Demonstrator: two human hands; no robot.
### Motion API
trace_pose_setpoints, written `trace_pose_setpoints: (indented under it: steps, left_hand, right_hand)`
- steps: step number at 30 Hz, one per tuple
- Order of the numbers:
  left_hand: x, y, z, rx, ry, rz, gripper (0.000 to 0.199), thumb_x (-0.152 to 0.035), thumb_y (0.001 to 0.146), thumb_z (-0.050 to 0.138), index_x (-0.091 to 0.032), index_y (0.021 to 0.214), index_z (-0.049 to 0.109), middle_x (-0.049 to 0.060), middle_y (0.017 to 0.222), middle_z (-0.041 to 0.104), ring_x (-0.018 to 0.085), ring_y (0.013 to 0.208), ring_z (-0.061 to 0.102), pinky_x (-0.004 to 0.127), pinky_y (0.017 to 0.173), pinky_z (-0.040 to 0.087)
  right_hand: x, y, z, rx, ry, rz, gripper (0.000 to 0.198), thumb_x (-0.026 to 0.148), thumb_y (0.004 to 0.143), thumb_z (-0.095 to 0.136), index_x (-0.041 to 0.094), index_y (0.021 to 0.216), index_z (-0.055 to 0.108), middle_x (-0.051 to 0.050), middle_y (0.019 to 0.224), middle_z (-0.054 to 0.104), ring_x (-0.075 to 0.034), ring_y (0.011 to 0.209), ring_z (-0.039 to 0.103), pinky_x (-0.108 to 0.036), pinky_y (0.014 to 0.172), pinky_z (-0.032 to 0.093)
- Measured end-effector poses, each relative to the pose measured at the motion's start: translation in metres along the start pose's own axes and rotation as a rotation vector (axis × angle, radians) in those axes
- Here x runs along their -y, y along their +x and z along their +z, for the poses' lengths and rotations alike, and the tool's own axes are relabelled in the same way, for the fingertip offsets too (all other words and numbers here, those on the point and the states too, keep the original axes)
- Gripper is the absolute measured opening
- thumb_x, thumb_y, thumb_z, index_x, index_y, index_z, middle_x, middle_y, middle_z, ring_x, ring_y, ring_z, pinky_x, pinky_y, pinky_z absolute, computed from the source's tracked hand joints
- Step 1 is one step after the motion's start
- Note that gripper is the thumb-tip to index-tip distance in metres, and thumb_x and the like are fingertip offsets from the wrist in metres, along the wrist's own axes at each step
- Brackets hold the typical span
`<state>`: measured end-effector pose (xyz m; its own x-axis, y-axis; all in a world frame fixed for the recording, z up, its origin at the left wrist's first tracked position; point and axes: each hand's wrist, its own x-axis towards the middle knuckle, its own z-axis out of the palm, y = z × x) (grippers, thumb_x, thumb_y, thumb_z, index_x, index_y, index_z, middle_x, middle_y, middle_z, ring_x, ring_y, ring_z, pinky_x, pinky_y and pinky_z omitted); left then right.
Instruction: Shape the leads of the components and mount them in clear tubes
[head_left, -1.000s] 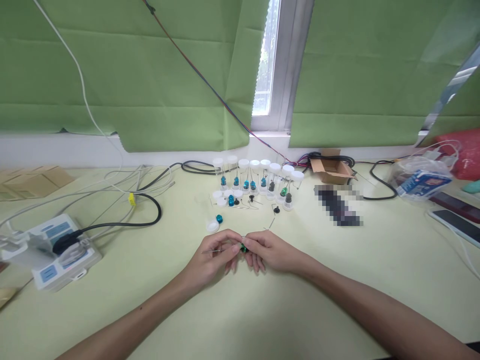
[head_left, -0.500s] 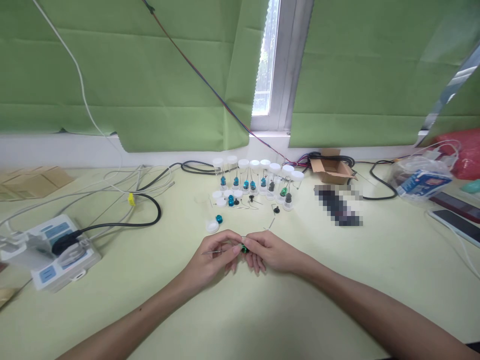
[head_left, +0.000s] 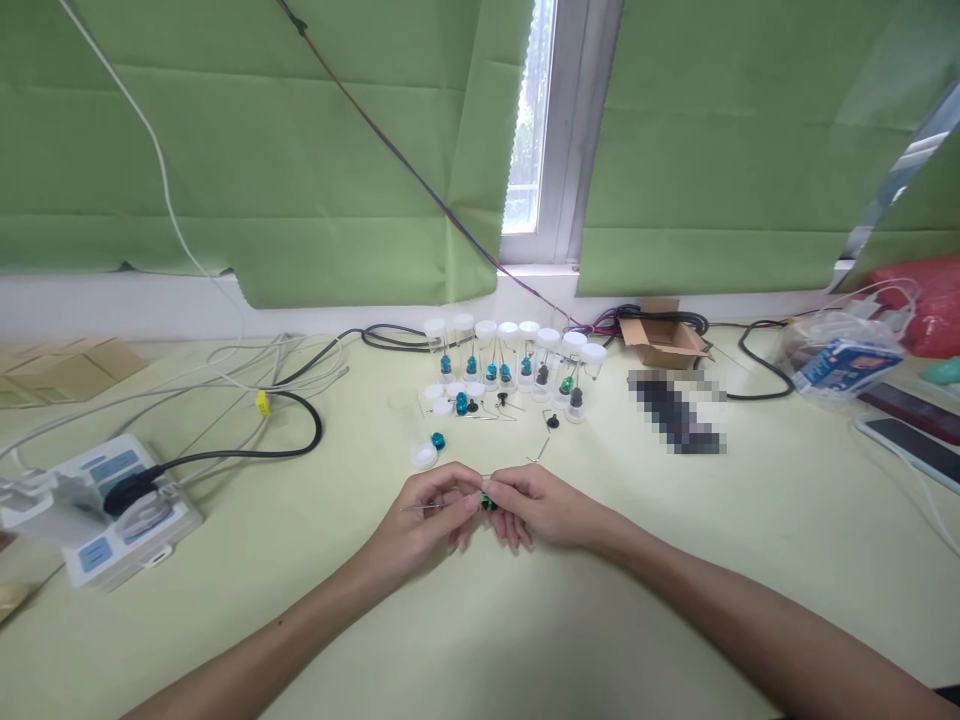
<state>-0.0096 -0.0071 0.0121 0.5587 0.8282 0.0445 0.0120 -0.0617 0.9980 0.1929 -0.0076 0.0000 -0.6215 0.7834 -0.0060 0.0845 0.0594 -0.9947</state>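
Note:
My left hand [head_left: 431,515] and my right hand [head_left: 534,507] meet fingertip to fingertip over the pale green table [head_left: 525,620]. Between them sits a small green bead-like part [head_left: 487,502]. A thin metal pin [head_left: 420,507] runs through my left fingers and pokes out to the left. My right fingers pinch the green part. Just beyond the hands lie a white cap [head_left: 424,456] and a loose blue part [head_left: 437,440]. Farther back stands a row of small clear vials with white lids [head_left: 517,355] holding blue, green and black parts.
A white power strip with a black plug [head_left: 105,505] and tangled cables [head_left: 247,400] lie at left. An open cardboard box [head_left: 664,340], a plastic bag [head_left: 844,360] and a phone [head_left: 911,445] sit at right. Green blinds [head_left: 225,150] hang behind.
Both hands stay pinched together around the green part; the view has shifted slightly, nothing else moved.

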Motion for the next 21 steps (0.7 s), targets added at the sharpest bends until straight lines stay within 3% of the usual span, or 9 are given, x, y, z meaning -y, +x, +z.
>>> trace_pose_setpoints:
  steps: [21]
  left_hand:
    - [-0.0035,0.0013,0.0026,0.000,-0.027,0.001,0.021,-0.036,0.090,0.065,-0.014,0.093,0.066,0.000,0.062,0.060,0.010,0.051,0.052,0.024,0.050,0.043]
  right_hand:
    - [0.0049,0.0007,0.0012,-0.008,0.004,0.009,0.053,0.060,0.097,0.039,0.015,0.077,0.058,0.000,0.060,0.060,-0.010,0.047,0.056,-0.020,0.044,0.044]
